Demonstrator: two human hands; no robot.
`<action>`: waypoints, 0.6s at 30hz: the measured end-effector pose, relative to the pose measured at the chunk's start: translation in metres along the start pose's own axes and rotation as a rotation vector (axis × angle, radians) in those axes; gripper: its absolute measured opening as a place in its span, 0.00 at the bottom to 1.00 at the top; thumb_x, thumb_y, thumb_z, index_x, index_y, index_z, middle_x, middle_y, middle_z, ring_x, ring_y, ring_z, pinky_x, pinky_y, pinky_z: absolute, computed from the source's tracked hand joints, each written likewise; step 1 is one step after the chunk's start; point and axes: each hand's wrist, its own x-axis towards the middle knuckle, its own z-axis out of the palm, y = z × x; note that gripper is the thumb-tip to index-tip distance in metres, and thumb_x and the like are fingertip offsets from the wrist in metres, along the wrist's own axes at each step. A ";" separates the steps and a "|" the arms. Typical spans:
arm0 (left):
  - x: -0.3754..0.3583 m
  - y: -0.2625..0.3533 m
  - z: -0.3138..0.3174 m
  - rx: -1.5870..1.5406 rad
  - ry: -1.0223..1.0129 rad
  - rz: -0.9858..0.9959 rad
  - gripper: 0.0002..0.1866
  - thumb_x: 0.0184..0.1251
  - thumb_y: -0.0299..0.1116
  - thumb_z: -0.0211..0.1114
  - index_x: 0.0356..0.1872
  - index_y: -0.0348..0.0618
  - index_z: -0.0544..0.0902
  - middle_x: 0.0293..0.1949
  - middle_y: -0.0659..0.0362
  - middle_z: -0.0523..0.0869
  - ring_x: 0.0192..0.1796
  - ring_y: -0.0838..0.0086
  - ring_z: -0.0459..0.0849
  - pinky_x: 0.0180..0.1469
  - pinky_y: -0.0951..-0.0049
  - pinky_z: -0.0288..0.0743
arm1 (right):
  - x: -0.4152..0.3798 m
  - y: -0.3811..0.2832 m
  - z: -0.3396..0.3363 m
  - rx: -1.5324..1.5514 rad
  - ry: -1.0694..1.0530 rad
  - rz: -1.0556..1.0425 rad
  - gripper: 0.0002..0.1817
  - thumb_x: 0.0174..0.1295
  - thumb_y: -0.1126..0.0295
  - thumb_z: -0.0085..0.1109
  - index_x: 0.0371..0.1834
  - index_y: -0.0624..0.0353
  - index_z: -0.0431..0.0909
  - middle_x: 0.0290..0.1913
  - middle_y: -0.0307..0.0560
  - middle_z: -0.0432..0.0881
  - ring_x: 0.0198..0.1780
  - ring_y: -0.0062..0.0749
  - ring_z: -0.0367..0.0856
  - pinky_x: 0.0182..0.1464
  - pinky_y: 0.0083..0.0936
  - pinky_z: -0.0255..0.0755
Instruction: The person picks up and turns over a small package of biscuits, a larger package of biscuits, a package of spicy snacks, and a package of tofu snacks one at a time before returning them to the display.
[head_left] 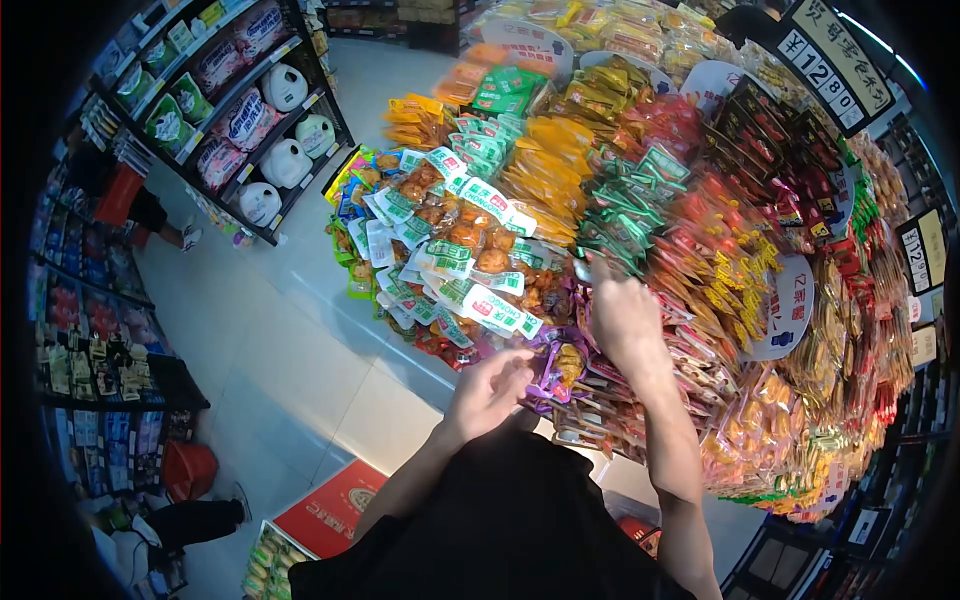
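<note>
Over the near edge of a large snack display, my left hand is beside a purple packet, its fingers curled; whether it grips anything is unclear. My right hand reaches onto the display just below the dark green packets. Its fingertips are blurred, near a small pale shape that I cannot make out. White and green packets with brown food are piled left of my right hand. Orange packets lie beyond it, and red and yellow packets spread to its right.
Shelves with white jugs stand at the upper left. Price signs rise at the upper right. A red box is on the floor side near my left arm. One person's legs show at the lower left, another's farther up.
</note>
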 end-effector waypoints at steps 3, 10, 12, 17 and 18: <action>0.007 0.040 0.001 -0.138 -0.028 0.032 0.27 0.78 0.39 0.58 0.70 0.35 0.67 0.43 0.58 0.82 0.44 0.78 0.82 0.50 0.74 0.75 | -0.018 -0.008 -0.033 0.088 0.135 -0.005 0.18 0.56 0.82 0.55 0.52 0.70 0.75 0.37 0.65 0.85 0.36 0.59 0.87 0.36 0.47 0.81; 0.013 0.055 0.007 -0.588 0.012 0.140 0.26 0.76 0.41 0.60 0.68 0.38 0.67 0.53 0.61 0.79 0.54 0.80 0.77 0.55 0.74 0.71 | -0.072 -0.078 -0.011 0.082 0.334 -0.309 0.23 0.56 0.76 0.60 0.58 0.69 0.78 0.60 0.72 0.76 0.51 0.60 0.82 0.51 0.42 0.81; 0.015 0.059 0.000 -0.630 0.074 0.067 0.21 0.77 0.41 0.60 0.62 0.39 0.74 0.46 0.65 0.79 0.49 0.84 0.76 0.52 0.75 0.72 | -0.071 -0.081 -0.007 0.106 0.334 -0.351 0.24 0.56 0.78 0.59 0.58 0.67 0.78 0.65 0.73 0.71 0.55 0.63 0.80 0.52 0.44 0.80; 0.039 0.063 -0.025 -0.592 0.426 0.132 0.19 0.78 0.42 0.58 0.59 0.40 0.78 0.47 0.61 0.85 0.45 0.82 0.82 0.47 0.79 0.75 | -0.069 -0.082 -0.003 0.379 0.213 -0.445 0.21 0.55 0.79 0.63 0.54 0.66 0.80 0.67 0.69 0.67 0.59 0.60 0.77 0.54 0.43 0.79; 0.043 0.067 -0.037 -0.525 0.427 0.154 0.20 0.76 0.43 0.59 0.58 0.39 0.79 0.46 0.60 0.86 0.44 0.81 0.82 0.46 0.78 0.76 | -0.069 -0.081 -0.003 0.489 0.205 -0.455 0.20 0.56 0.79 0.65 0.54 0.67 0.81 0.66 0.68 0.68 0.57 0.58 0.78 0.54 0.42 0.78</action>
